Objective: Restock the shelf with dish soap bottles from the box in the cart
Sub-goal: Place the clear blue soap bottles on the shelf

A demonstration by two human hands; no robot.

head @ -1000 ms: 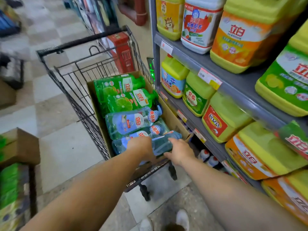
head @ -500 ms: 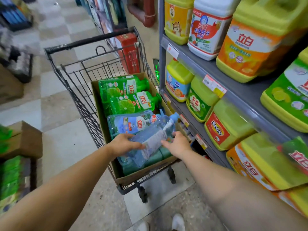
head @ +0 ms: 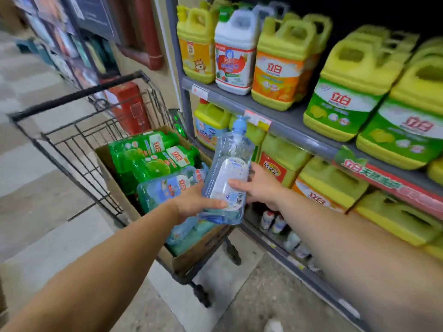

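Note:
A clear blue dish soap bottle (head: 229, 168) with a pump top is held upright above the near end of the cardboard box (head: 189, 258). My left hand (head: 191, 203) grips its lower left side and my right hand (head: 260, 186) holds its right side. The box lies in a black wire cart (head: 72, 140) and holds green bottles (head: 146, 154) at the far end and blue bottles (head: 167, 188) nearer to me. The grey shelf (head: 294, 130) stands to the right of the cart.
Large yellow and white detergent jugs (head: 282, 61) fill the upper shelves on the right. Small bottles (head: 272, 220) stand on the bottom shelf near the floor. A red box (head: 130, 106) sits beyond the cart. Tiled floor lies to the left.
Both hands have lifted the blue bottle out of the box, turned it upright and raised it toward the shelf. The view has swung up and right.

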